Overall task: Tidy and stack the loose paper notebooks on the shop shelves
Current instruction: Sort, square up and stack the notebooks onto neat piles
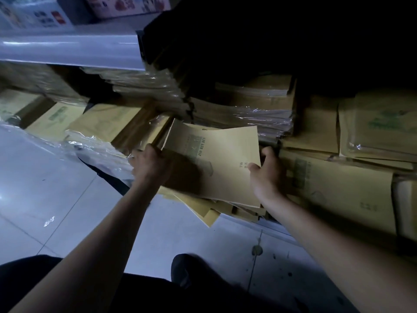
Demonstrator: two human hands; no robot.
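A tan paper notebook (223, 159) with printed lettering lies tilted on top of a loose, fanned pile of notebooks (209, 213) at the front of a low shelf. My left hand (150, 164) grips its left edge. On the other side, my right hand (267, 172) holds the lower right corner, thumb on the cover. Behind it stand plastic-wrapped notebook bundles (243, 116). Part of the loose pile is hidden under the top notebook and juts out over the floor.
More tan notebook stacks (338, 188) fill the shelf on the right, others (56, 118) on the left under loose plastic wrap (94, 145). A pale shelf rail (72, 50) runs overhead at the left. Grey floor tiles (56, 199) lie below; my dark-clothed knees are at the bottom.
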